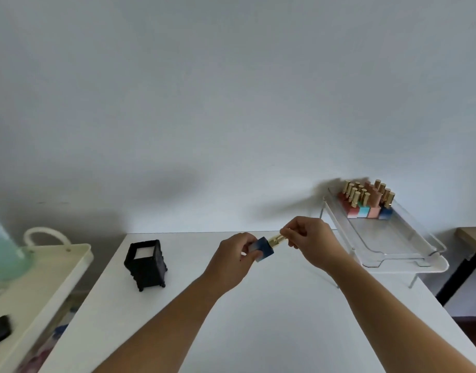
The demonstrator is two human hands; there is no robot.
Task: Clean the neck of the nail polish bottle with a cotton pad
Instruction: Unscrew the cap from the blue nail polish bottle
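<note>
Both hands are raised above the white bench [258, 305]. The left hand [232, 261] is closed around the blue nail polish bottle [262, 250], holding it tilted with its gold cap [276, 240] pointing right. The right hand [309, 238] pinches that cap between fingertips. A black holder [146, 261] with white cotton pads [144, 253] stands to the left.
</note>
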